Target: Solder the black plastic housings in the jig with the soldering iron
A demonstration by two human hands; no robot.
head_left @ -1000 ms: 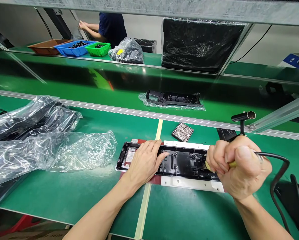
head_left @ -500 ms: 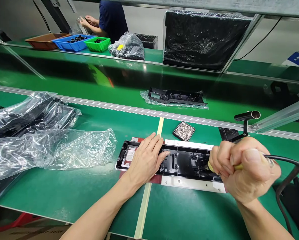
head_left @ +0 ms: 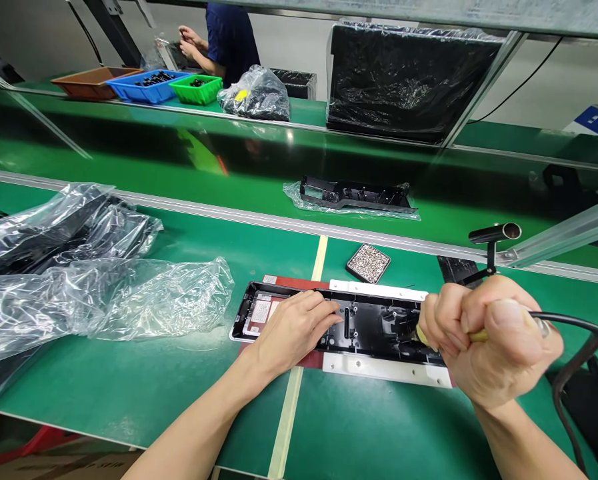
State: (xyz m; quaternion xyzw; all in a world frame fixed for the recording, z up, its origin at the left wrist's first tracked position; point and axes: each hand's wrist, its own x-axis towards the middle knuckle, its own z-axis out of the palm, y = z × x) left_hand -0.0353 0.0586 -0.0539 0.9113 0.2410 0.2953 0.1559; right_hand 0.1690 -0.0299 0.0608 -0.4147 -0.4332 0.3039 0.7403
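A long black plastic housing [head_left: 369, 332] lies open side up, its ribs and posts showing, in a white and dark red fixture [head_left: 389, 369]. My left hand [head_left: 296, 327] rests over its left half, the fingers bent and drawn together with thumb and index tips close. Whatever may be between those tips is too small to make out. Wrapped in a fist, my right hand [head_left: 499, 340] grips a corded soldering iron with a yellowish handle [head_left: 421, 335], pointed down into the housing's right part. The iron's tip is hard to see. Its black cable [head_left: 576, 321] trails off to the right.
Behind the fixture are a small tray of granules [head_left: 369, 263] and a metal tube holder [head_left: 496, 232]. Clear plastic bags [head_left: 103, 293] cover the left. Across the rail lies another black part [head_left: 356, 193]. A co-worker [head_left: 231, 43] stands beyond the bins [head_left: 146, 87].
My left hand's fingers, stretched flat toward the housing's far edge before, have drawn down and bent inward. My right hand with the soldering iron has hardly moved. The co-worker shifted slightly right.
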